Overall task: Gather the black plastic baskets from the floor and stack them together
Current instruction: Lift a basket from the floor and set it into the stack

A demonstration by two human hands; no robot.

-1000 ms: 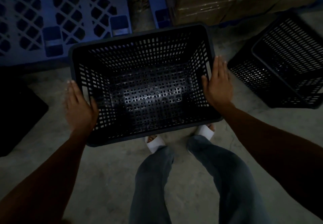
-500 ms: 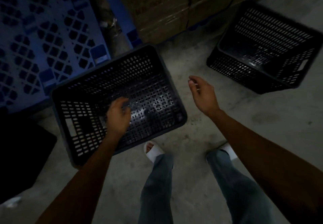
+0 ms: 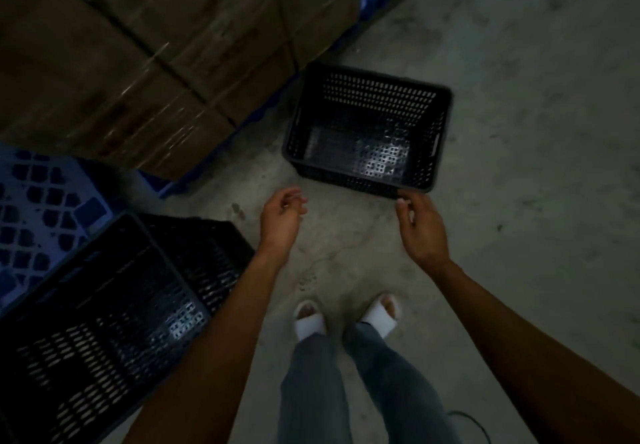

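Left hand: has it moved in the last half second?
Yes. The left hand has left the near basket by the blue pallet and moved right, toward the far basket below the cardboard boxes.

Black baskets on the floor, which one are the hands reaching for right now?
The basket ahead, beside the cardboard boxes: the right hand is at its near rim, the left hand close by. The basket at lower left is untouched.
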